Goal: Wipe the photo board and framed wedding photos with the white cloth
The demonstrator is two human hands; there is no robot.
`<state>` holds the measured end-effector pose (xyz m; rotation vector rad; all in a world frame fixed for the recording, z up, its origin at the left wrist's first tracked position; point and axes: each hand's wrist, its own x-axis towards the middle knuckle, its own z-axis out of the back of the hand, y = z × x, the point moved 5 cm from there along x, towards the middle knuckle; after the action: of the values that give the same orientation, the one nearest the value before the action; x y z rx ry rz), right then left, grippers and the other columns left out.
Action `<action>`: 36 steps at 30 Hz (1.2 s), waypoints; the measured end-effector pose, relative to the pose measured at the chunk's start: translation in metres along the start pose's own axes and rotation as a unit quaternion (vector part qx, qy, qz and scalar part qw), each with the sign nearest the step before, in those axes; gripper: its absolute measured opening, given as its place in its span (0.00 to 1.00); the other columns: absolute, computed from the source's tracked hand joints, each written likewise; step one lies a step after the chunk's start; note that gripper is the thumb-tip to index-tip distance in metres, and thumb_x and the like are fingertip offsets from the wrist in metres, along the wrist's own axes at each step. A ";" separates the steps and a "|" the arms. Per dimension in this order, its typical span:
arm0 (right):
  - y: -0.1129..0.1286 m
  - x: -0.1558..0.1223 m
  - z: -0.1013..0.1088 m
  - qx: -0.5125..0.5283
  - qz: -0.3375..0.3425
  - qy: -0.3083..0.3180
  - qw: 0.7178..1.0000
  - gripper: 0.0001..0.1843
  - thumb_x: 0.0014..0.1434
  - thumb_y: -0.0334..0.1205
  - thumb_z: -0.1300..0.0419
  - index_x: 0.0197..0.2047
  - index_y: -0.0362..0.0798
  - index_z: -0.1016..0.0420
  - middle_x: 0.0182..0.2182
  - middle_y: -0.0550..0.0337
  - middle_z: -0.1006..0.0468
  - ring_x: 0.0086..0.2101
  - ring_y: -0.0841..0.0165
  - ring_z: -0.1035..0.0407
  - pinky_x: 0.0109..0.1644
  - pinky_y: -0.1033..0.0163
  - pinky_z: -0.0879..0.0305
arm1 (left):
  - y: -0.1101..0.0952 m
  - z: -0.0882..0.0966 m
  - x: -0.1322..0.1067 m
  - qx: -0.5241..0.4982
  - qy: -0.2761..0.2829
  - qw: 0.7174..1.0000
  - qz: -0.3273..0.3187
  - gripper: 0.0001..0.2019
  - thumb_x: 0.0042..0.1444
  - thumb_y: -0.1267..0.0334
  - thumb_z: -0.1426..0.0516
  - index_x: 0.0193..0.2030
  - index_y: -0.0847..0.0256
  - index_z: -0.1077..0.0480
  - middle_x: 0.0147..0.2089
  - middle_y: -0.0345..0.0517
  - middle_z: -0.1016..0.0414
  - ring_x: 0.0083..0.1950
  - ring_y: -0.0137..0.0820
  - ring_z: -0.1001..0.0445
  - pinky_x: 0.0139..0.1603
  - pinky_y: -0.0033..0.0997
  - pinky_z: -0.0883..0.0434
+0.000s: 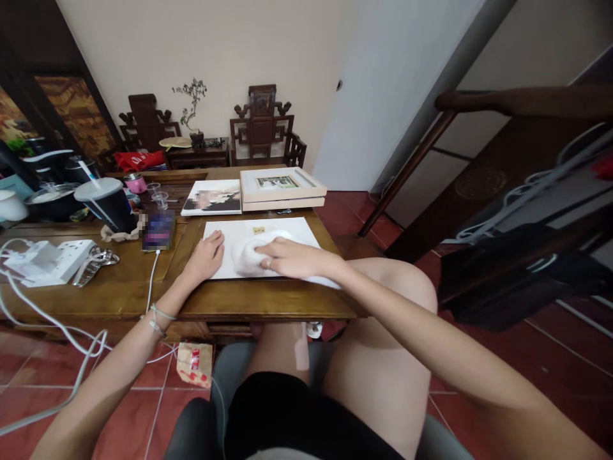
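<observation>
A flat white panel point(218, 255) lies near the front edge of the wooden table, with a small gold emblem point(258, 230) near its far side. My right hand point(287, 255) is closed on a bunched white cloth point(248, 255) and presses it onto the panel. One end of the cloth trails past the panel's near right corner. My left hand point(207, 257) lies with its fingers stretched out over the panel's left edge.
Behind the panel are stacked cream frame boxes point(282, 190) and a photo print point(212, 198). To the left stand a lidded dark cup point(108, 204), a charging phone point(159, 230) and a white power strip point(60, 263). White cables point(96, 351) hang over the table's front edge.
</observation>
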<state>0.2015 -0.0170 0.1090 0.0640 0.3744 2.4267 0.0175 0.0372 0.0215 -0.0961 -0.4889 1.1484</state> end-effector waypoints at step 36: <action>0.013 0.086 -0.040 -0.116 -0.002 -0.104 0.988 0.19 0.63 0.33 0.50 0.56 0.44 0.31 0.58 0.42 0.30 0.60 0.51 0.41 0.63 0.43 0.52 | 0.014 0.021 -0.005 -0.235 -0.171 0.950 0.111 0.29 0.68 0.51 0.62 0.62 0.68 0.33 0.65 0.55 0.32 0.68 0.40 0.36 0.70 0.43 0.43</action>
<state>0.1218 0.0176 0.0697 0.2107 -0.0033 2.4149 -0.0049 0.0354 0.0341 -0.3781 -1.0793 1.2548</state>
